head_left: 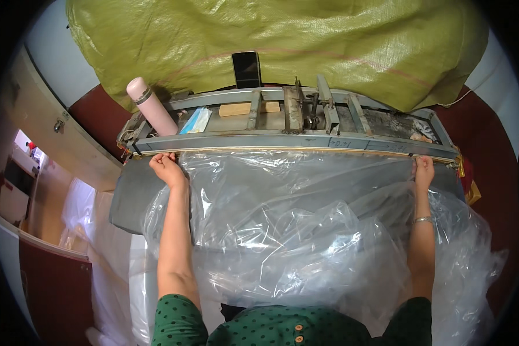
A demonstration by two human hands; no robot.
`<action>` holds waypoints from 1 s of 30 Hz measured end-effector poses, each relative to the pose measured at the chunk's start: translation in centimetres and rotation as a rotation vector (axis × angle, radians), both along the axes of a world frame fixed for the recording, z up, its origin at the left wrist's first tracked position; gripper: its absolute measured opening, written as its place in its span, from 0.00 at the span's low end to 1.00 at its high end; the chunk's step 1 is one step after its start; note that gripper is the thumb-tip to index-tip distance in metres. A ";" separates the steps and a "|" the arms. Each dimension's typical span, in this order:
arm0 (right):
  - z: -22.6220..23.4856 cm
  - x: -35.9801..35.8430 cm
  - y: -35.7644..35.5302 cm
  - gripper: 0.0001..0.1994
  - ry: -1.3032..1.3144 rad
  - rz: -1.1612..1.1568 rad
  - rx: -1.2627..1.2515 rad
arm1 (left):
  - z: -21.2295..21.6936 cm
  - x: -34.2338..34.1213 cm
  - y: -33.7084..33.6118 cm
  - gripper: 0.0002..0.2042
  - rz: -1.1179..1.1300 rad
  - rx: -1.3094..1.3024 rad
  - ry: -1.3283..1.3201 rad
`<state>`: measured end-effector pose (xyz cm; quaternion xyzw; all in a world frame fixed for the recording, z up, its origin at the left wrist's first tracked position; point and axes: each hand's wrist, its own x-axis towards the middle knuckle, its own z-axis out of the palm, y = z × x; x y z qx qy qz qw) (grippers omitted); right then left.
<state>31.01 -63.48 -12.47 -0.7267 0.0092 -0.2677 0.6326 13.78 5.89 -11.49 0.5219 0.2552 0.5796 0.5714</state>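
Note:
A wide sheet of clear plastic film [282, 225] spreads over a dark grey work surface [138, 196] and hangs down towards me. Its far edge runs along the front bar of a long metal frame machine [254, 142]. My left hand [168, 169] is closed at the film's left far corner, close against the bar. At the right far corner, my right hand [424, 172] pinches the film's edge, also by the bar. Both arms reach forward, well apart. The film lies wrinkled and shiny between them.
A pink bottle [153, 108] leans in the frame's left end beside a blue and white packet [196, 121]. A wooden strip [234, 109] lies inside the frame. Behind stand a phone [247, 69] and a big yellow-green woven sack [282, 34]. An open door [63, 115] is at left.

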 end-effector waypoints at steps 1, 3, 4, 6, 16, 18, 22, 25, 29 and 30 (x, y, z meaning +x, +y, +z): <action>-0.1 0.0 -0.3 0.03 -0.016 0.036 -0.030 | 0.2 -0.2 0.0 0.04 -0.010 -0.027 -0.067; -0.2 -0.8 -1.1 0.04 -0.046 0.101 -0.093 | 1.1 -1.8 0.5 0.06 -0.054 0.354 0.262; 0.6 -1.8 -0.2 0.05 -0.099 0.065 -0.237 | 2.0 -3.0 0.6 0.08 -0.066 0.547 0.433; 3.1 -5.2 1.1 0.06 -0.205 -0.013 -0.526 | 4.1 -5.2 0.0 0.09 -0.085 0.863 0.702; -2.2 -25.5 -11.8 0.10 0.201 -0.252 -0.656 | 6.1 -11.7 -8.1 0.04 -1.026 -0.034 0.506; -7.1 -28.9 -14.0 0.09 0.482 -0.197 -0.695 | 6.9 -12.0 -12.0 0.04 -1.134 -0.067 0.467; -8.0 -29.0 -16.1 0.09 1.045 -0.042 -1.013 | 7.6 -12.2 -16.3 0.10 -1.234 0.086 0.345; 0.8 -23.7 -11.0 0.10 0.578 -0.021 -1.170 | 8.3 -13.3 -17.3 0.17 -1.312 0.003 0.211; 17.3 -22.2 6.1 0.07 -0.071 0.293 -0.918 | 8.2 -13.5 -20.9 0.21 -1.456 -0.313 -0.089; 19.3 -21.9 10.2 0.06 -0.039 0.442 -0.849 | 8.3 -13.9 -21.6 0.20 -1.453 -0.358 -0.140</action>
